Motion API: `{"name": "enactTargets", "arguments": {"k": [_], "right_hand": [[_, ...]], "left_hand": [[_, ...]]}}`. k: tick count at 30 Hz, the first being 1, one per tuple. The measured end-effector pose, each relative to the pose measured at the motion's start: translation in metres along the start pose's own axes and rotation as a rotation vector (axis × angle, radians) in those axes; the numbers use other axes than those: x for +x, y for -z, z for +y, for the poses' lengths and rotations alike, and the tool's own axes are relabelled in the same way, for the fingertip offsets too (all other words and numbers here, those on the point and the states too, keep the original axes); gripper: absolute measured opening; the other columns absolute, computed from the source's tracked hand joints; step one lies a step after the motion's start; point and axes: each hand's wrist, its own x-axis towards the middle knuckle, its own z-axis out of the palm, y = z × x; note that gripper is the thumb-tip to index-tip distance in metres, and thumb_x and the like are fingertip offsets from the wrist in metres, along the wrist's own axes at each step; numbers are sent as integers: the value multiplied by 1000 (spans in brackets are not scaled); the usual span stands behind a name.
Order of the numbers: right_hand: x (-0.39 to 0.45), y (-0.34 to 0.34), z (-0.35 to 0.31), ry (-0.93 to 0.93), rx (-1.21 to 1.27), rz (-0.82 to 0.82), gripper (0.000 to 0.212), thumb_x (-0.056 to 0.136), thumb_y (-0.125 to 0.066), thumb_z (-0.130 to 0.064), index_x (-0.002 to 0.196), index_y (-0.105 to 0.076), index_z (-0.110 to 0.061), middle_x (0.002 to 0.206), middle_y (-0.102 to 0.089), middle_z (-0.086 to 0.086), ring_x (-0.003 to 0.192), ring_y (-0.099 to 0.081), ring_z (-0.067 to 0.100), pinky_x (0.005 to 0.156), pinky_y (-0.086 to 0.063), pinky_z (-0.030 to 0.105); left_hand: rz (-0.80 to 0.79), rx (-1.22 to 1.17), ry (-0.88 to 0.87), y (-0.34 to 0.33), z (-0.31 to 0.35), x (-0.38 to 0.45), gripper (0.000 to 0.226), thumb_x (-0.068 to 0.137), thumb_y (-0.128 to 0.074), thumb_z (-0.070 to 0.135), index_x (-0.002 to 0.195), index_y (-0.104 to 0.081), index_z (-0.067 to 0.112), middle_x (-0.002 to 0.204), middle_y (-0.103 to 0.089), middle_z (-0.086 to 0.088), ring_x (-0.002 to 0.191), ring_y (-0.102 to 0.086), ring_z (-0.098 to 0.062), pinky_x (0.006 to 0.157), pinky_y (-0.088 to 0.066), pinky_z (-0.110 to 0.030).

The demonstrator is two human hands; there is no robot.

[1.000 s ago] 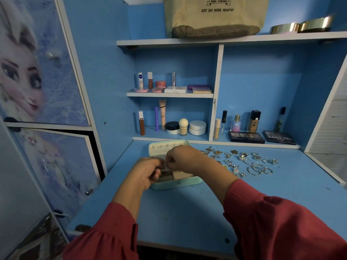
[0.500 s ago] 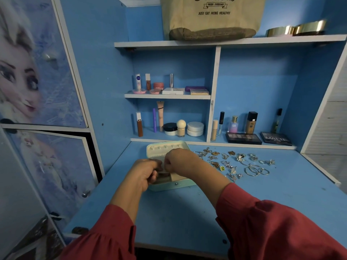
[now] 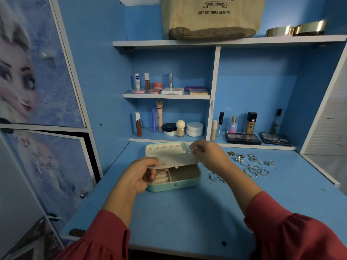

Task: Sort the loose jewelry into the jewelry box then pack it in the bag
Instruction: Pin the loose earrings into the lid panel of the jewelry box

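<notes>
The mint-green jewelry box (image 3: 174, 185) stands open on the blue desk (image 3: 187, 218), its lid (image 3: 165, 148) tipped back. My left hand (image 3: 138, 174) grips the left end of the box's cream inner flap (image 3: 178, 159) and holds it raised over the compartments. My right hand (image 3: 206, 153) hovers at the flap's far right corner with thumb and forefinger pinched together; what they hold is not visible. Loose jewelry (image 3: 251, 160), with silver hoops (image 3: 256, 171), lies to the right of the box. The beige bag (image 3: 210, 17) sits on the top shelf.
Cosmetics bottles and jars (image 3: 170, 126) fill the shelves behind the box, with two eyeshadow palettes (image 3: 242, 138) at the back right. Gold-rimmed dishes (image 3: 296, 29) share the top shelf. A cupboard door with a cartoon picture (image 3: 28, 72) is on the left.
My hands have parted: the right one has moved up and to the right, away from the left. The inner flap now stands raised and the compartments beneath show.
</notes>
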Motion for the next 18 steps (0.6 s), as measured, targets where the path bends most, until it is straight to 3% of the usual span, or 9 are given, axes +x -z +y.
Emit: {"name": "enactTargets", "arguments": {"k": [2, 4, 8, 11, 15, 18], "right_hand": [[2, 12, 25, -92, -15, 74, 17, 97, -49, -24, 106, -63, -23, 95, -65, 0, 63, -53, 10, 55, -44, 26], [1, 18, 49, -155, -101, 77, 19, 96, -50, -22, 105, -66, -20, 99, -68, 3, 62, -54, 10, 59, -45, 26], [-7, 23, 80, -259, -119, 28, 21, 95, -53, -24, 104, -71, -18, 102, -70, 5, 85, -64, 22, 78, -53, 34], [-12, 26, 90, -277, -168, -9, 19, 94, -56, -31, 96, -73, -21, 92, -71, 2, 79, -62, 19, 71, -50, 30], [-15, 28, 93, -279, -176, -31, 17, 86, -67, -40, 87, -74, -25, 74, -66, -7, 67, -55, 10, 65, -45, 27], [-15, 25, 92, -257, -198, -27, 12, 81, -73, -39, 84, -76, -28, 82, -71, -9, 75, -61, 11, 72, -51, 28]], "left_hand": [[-58, -38, -23, 2, 2, -2, 12, 89, -58, 7, 101, -58, 6, 88, -70, -24, 35, -42, -5, 33, -39, -14], [-82, -79, -74, 3, 3, -3, 13, 90, -58, 11, 103, -58, 8, 91, -71, -23, 38, -43, -7, 35, -39, -16], [-97, -175, -195, 1, 5, 3, 16, 93, -54, 23, 103, -55, 11, 96, -70, -23, 43, -47, -12, 39, -40, -19], [-96, -210, -270, 0, 8, 11, 21, 94, -52, 29, 106, -54, 12, 100, -70, -24, 49, -51, -14, 43, -43, -22], [-70, -214, -360, 0, 8, 25, 8, 96, -49, 21, 99, -48, 14, 102, -69, -26, 51, -55, -15, 44, -44, -22], [-8, -187, -420, 4, 5, 33, 4, 95, -50, 9, 91, -52, 10, 101, -68, -27, 50, -56, -14, 42, -43, -21]]}}
